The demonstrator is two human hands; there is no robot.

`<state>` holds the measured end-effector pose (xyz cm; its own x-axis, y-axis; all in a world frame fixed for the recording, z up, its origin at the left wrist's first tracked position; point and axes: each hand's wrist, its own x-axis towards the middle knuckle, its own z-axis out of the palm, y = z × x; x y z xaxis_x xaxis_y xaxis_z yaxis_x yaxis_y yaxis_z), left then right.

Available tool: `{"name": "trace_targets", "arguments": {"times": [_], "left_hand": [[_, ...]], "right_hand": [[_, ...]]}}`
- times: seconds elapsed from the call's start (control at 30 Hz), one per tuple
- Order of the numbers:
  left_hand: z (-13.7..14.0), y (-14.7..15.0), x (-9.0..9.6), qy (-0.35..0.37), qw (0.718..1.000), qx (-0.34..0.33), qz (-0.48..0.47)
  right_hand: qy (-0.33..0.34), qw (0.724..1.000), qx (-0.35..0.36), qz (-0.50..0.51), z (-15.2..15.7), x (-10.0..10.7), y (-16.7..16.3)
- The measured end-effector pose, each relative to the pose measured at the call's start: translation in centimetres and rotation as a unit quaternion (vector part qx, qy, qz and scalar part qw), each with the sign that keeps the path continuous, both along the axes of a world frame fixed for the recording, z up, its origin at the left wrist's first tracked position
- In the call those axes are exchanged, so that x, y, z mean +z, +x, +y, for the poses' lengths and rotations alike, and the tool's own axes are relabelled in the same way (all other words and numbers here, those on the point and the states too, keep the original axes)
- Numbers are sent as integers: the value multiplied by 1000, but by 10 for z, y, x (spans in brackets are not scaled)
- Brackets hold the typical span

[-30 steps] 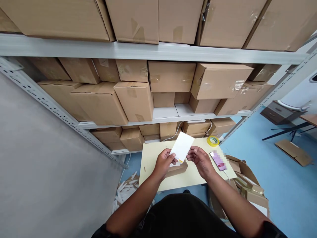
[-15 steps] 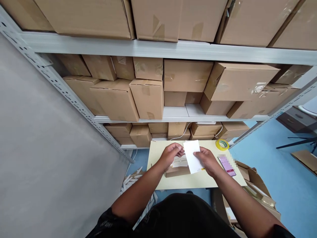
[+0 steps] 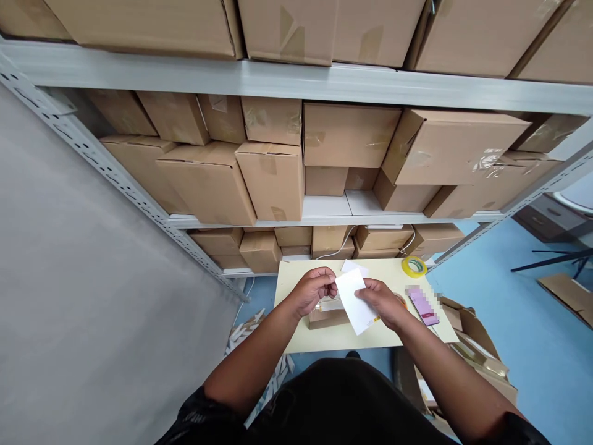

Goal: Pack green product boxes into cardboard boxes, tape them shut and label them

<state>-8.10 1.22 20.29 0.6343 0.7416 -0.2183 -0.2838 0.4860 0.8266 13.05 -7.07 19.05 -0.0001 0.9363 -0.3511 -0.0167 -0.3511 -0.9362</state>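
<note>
The right hand (image 3: 385,304) grips a white rectangular paper sheet (image 3: 356,309), its long axis running far-left to near-right; the left hand (image 3: 312,292) curls at the far-left corner, pinch unclear.

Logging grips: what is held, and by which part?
A white sheet, by its right edge in the right hand; the left hand is at its upper-left corner, hold unclear.

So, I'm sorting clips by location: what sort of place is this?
Probably a stockroom or packing area: cardboard boxes line a shelving rack, and a roll of yellow tape lies on the table.
</note>
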Motion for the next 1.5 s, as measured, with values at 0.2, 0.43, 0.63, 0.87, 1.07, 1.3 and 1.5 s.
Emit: {"name": "trace_targets", "arguments": {"times": [0.2,0.43,0.63,0.87,1.07,1.3,1.5], "left_hand": [[-10,6,-9,14,999,52,6],[-26,14,-14,2,998,59,-30],[-25,7,-15,-1,999,37,-26],[-26,4,-14,12,999,25,-15],[-30,9,-23,37,997,60,10],[-37,13,-38,118,980,128,95],[-43,10,-45,100,976,147,125]], "right_hand": [[190,951,-109,-218,9,-10,-17],[233,957,-64,-158,10,-11,-42],[221,965,-44,-136,10,-8,-43],[192,977,-25,-87,8,-6,-48],[186,979,-82,2,4,-11,-55],[193,977,-60,-67,-5,-23,-56],[179,970,-71,-150,-6,-29,-57]]}}
